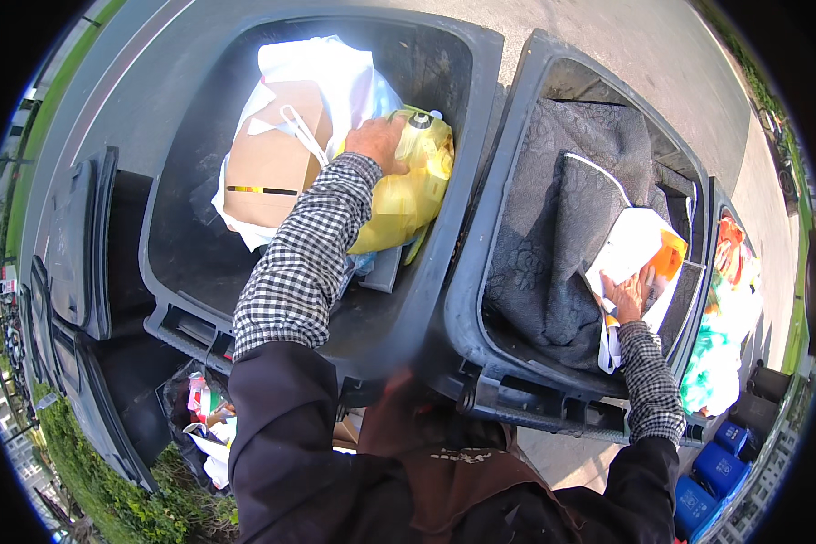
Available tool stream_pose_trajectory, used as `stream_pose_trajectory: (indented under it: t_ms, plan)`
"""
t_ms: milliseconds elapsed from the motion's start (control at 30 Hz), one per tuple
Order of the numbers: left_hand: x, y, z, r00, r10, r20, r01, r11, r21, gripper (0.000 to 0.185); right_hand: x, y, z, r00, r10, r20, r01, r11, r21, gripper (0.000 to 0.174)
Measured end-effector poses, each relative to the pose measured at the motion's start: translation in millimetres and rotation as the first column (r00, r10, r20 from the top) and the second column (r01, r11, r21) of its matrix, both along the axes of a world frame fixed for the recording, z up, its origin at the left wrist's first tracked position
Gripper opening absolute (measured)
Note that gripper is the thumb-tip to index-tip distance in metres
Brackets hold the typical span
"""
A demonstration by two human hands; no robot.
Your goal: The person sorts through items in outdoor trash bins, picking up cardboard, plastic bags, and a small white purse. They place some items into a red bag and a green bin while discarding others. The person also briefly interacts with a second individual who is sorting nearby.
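Observation:
My left hand (379, 144) rests on a yellow plastic bag (408, 197) in the left wheeled bin (177, 245). Whether its fingers grip the bag is hard to tell. Beside it, a cardboard box (265, 149) with a white handle sits in a white plastic bag (340, 68). My right hand (629, 296) lies against a white and orange bag (636, 245) in the right wheeled bin (466, 306); its grip is unclear. Under that bag is dark grey patterned fabric (544, 204) with white edging.
A third bin at the right holds several colourful plastic bags (727, 326). Blue bins (717, 469) stand at the lower right. On the left are upright dark bin lids (75, 238), a black bag of rubbish (207, 421) and a green hedge (109, 469). Pavement (625, 41) runs behind the bins.

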State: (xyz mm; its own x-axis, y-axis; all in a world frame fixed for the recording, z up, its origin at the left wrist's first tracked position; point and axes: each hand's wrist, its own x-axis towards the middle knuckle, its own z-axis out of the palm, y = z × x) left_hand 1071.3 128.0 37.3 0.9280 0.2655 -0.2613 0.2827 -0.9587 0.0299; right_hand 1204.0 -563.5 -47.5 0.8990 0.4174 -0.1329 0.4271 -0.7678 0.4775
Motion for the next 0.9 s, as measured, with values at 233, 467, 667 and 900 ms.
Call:
stream_pose_trajectory:
  t_ms: [233, 467, 667, 900]
  plan:
    - [-83.0, 9.7, -87.6, 0.971, 0.171, -0.169, -0.2, 0.964, -0.175, 0.089, 5.1, -10.0, -24.5, 0.968, 0.133, 0.212, -0.183, 0.955, 0.234, 0.061]
    - [-72.7, -12.1, -118.4, 0.941, 0.326, 0.094, -0.308, 0.937, -0.162, 0.028, -7.3, 14.5, 3.8, 0.98, 0.086, 0.18, -0.112, 0.984, 0.142, 0.079]
    - [-66.7, 16.3, -43.2, 0.966, 0.192, 0.172, -0.178, 0.98, -0.09, 0.026, -9.7, 34.0, 22.4, 0.971, -0.201, -0.131, 0.207, 0.977, 0.039, 0.11]
    - [-78.3, 77.5, 103.2, 0.854, 0.338, 0.396, -0.269, 0.938, -0.22, 0.038, -21.8, 50.9, 49.5, 0.995, -0.102, 0.015, 0.1, 0.99, 0.095, 0.113]
